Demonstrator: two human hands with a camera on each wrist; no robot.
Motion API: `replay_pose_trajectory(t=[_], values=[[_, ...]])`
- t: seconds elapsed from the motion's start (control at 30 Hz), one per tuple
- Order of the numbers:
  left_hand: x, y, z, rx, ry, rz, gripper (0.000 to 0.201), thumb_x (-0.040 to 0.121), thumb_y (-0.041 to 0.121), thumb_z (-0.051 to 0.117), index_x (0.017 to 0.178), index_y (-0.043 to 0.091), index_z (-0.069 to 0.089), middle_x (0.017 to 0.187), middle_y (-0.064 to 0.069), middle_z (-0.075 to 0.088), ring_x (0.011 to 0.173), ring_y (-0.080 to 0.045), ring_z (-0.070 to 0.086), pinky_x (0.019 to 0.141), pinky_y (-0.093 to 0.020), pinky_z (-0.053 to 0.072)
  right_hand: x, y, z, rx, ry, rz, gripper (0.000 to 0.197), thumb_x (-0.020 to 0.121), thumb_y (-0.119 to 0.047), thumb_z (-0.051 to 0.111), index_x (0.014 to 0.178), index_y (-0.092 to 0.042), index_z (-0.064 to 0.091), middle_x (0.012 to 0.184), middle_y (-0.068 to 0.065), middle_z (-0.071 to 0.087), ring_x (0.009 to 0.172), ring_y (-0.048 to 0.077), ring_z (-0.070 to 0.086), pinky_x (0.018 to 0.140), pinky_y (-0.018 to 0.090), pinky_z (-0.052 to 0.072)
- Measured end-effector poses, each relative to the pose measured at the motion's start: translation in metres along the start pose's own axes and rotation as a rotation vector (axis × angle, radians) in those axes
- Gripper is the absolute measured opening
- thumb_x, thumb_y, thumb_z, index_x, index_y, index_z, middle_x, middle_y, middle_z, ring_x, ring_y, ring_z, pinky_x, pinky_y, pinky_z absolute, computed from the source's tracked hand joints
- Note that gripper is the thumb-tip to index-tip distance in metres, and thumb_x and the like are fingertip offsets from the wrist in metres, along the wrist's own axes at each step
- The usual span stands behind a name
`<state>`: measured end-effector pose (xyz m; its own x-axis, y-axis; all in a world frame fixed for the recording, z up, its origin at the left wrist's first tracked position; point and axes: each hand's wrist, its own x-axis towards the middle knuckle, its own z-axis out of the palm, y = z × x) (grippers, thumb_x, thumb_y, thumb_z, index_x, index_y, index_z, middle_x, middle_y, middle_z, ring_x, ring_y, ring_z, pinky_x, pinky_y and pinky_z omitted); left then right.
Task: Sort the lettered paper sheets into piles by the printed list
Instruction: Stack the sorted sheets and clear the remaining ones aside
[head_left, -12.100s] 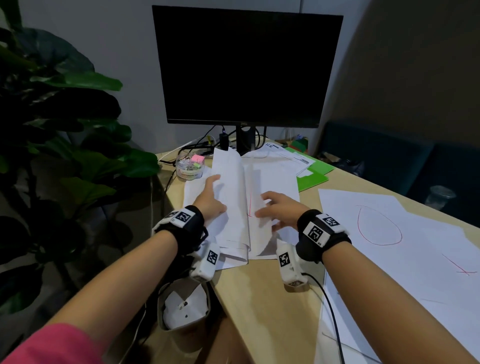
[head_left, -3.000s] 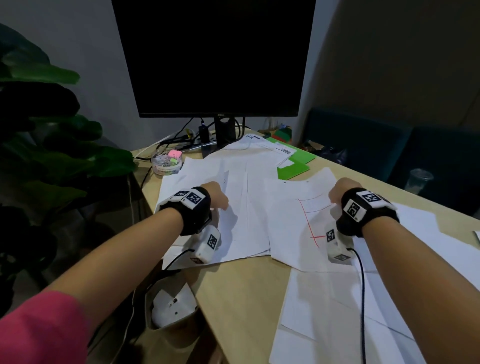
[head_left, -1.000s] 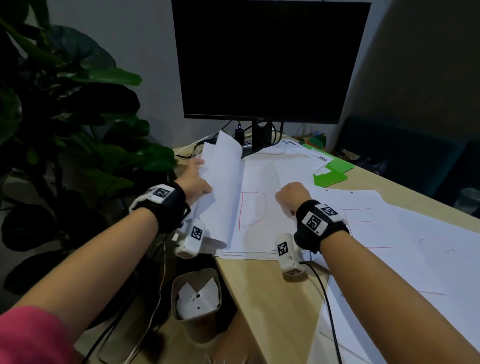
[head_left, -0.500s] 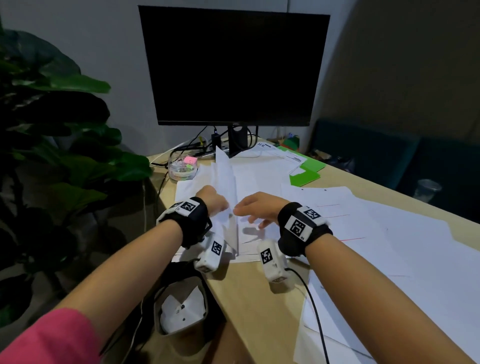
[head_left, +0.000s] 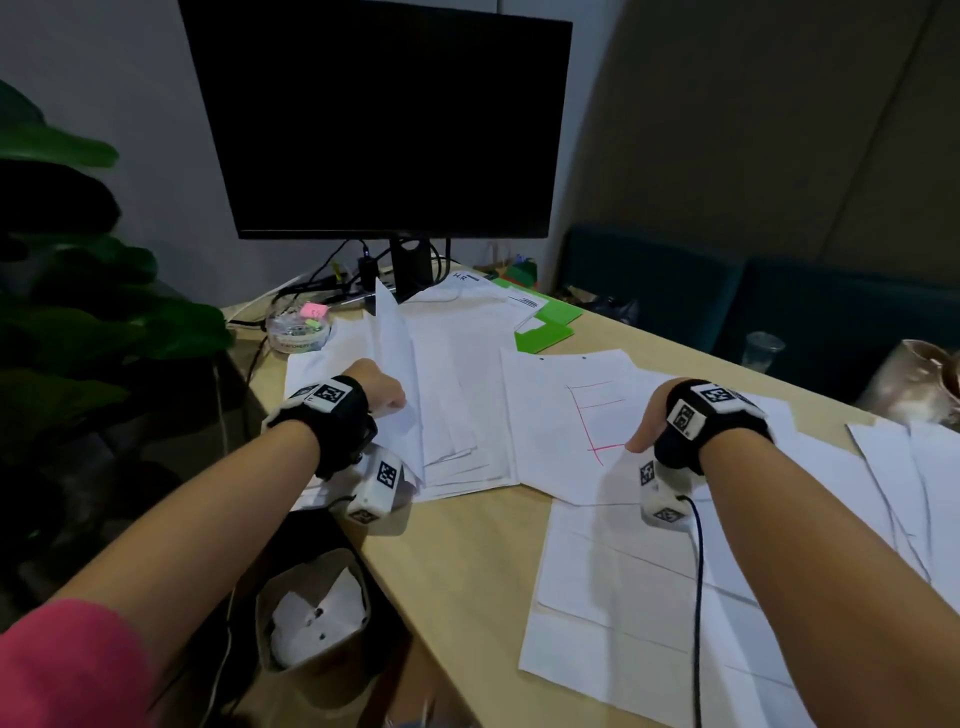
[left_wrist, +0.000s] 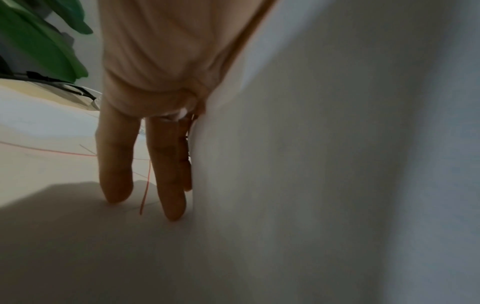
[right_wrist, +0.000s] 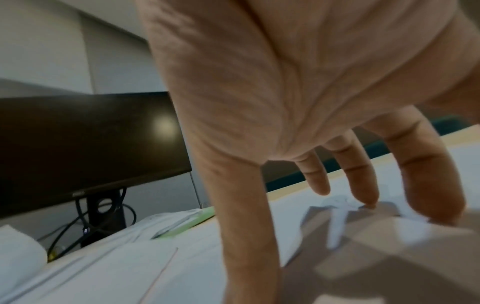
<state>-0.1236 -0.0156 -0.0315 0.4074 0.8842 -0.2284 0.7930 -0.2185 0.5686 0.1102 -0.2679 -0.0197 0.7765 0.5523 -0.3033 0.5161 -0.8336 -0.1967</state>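
Note:
A stack of white sheets (head_left: 457, 395) lies at the table's left, in front of the monitor. My left hand (head_left: 382, 387) is tucked under a raised sheet (head_left: 395, 353) at the stack's left side. Its straight fingers (left_wrist: 166, 174) touch the paper below, and the raised sheet (left_wrist: 337, 164) stands against the hand. To the right lies a sheet with a red letter E (head_left: 571, 415). My right hand (head_left: 647, 423) rests on its right part, with spread fingers (right_wrist: 361, 181) pressing their tips on the paper.
More white sheets (head_left: 649, 597) cover the near right of the table, with others at the far right (head_left: 909, 467). A dark monitor (head_left: 389, 119), cables, a clear tub of sticky notes (head_left: 301, 327) and green folders (head_left: 545, 332) stand behind. A plant (head_left: 78, 312) stands left, with a bin (head_left: 311, 618) below the table edge.
My right hand has moved from the left stack, beside my left hand, over to the sheet with the red E. My left hand still keeps a sheet raised.

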Motion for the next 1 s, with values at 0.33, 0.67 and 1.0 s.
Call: replay_pose_trajectory(t=[0.33, 0.67, 1.0], values=[[-0.001, -0.006, -0.011, -0.085, 0.054, 0.011, 0.016, 0.077, 0.004, 0.057, 0.069, 0.007, 0.044, 0.072, -0.009, 0.042, 0.066, -0.022, 0.04, 0.057, -0.028, 0.029, 0.01, -0.01, -0.005, -0.182, 0.137, -0.08, 0.038, 0.066, -0.029, 0.067, 0.101, -0.015, 0.063, 0.111, 0.008, 0.062, 0.1, 0.03, 0.062, 0.087, 0.04, 0.053], [-0.01, -0.006, -0.042, -0.083, 0.063, 0.061, 0.025, 0.079, 0.008, 0.062, 0.099, 0.001, 0.048, 0.086, -0.01, 0.052, 0.062, -0.016, 0.046, 0.048, -0.021, 0.033, 0.005, -0.088, -0.071, 0.569, 0.566, -0.074, 0.029, 0.095, -0.008, 0.042, 0.118, 0.002, 0.055, 0.122, 0.021, 0.057, 0.109, 0.037, 0.057, 0.084, 0.037, 0.046], [-0.015, 0.004, -0.07, 0.179, 0.112, 0.103, 0.022, 0.083, 0.005, 0.062, 0.069, 0.009, 0.045, 0.083, -0.01, 0.05, 0.069, -0.023, 0.045, 0.047, -0.021, 0.033, 0.024, -0.143, 0.005, 0.34, 0.179, -0.265, 0.039, 0.095, -0.003, 0.039, 0.13, 0.01, 0.046, 0.131, 0.027, 0.05, 0.109, 0.032, 0.053, 0.075, 0.028, 0.036]])
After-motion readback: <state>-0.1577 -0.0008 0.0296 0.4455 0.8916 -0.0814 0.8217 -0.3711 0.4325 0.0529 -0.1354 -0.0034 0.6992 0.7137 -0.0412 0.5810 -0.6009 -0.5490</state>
